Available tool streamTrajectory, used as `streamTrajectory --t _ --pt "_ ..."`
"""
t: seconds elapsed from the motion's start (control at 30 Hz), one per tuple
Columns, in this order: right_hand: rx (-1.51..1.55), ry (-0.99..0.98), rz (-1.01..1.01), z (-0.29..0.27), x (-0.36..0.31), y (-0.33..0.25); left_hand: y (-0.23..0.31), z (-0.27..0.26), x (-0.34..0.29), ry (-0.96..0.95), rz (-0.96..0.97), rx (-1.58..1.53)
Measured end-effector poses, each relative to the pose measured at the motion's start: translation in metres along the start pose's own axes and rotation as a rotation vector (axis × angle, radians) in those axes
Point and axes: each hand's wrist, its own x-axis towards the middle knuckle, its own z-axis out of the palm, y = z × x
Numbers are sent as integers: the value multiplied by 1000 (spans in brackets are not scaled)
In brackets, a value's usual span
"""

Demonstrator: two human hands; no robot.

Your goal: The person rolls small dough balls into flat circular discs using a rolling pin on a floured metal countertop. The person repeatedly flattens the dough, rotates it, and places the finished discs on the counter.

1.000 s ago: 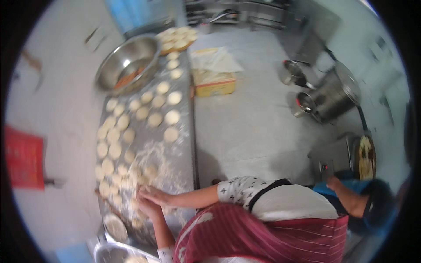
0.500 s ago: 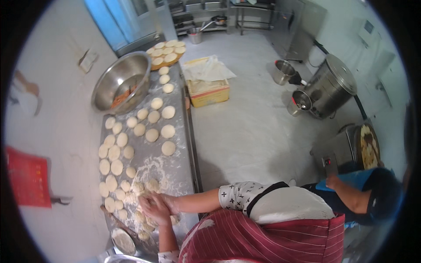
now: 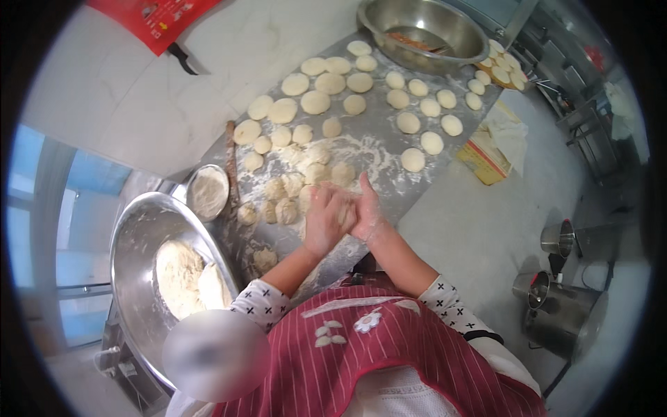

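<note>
Over the near part of the floured table, my left hand [image 3: 324, 221] and my right hand [image 3: 368, 214] are pressed palm to palm, dusted with flour. A piece of dough seems to be clasped between them, mostly covered by the fingers; my right thumb sticks up. Just left of and beyond the hands sit several small dough balls [image 3: 285, 210] in loose flour. Flattened dough rounds [image 3: 315, 102] cover the far part of the table. A rolling pin [image 3: 231, 163] lies along the left side, beside a small bowl of flour [image 3: 208, 193].
At my left stands a large steel bowl [image 3: 125, 271] holding a mass of dough [image 3: 179, 278]. A steel basin [image 3: 472, 43] with reddish filling is at the far end, near a round board of dough rounds [image 3: 503, 66]. A yellow box [image 3: 482, 161] and metal pots [image 3: 558, 238] are on the floor at right.
My view has swung round, bringing the large dough bowl into sight and the co-worker out of it. My hands stay clasped together over the table.
</note>
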Motion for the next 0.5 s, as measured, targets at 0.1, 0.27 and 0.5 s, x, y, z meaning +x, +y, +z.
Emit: streamTrajectory --t 0.1,0.27,0.5 --pt "-46 203 -29 -7 8 -2 -75 9 27 104 -181 162" --pt "-184 213 6 -15 -11 3 -213 -15 58 106 -348 493" --pt "-219 332 -36 -66 -42 -14 -167 27 58 24 -117 806"
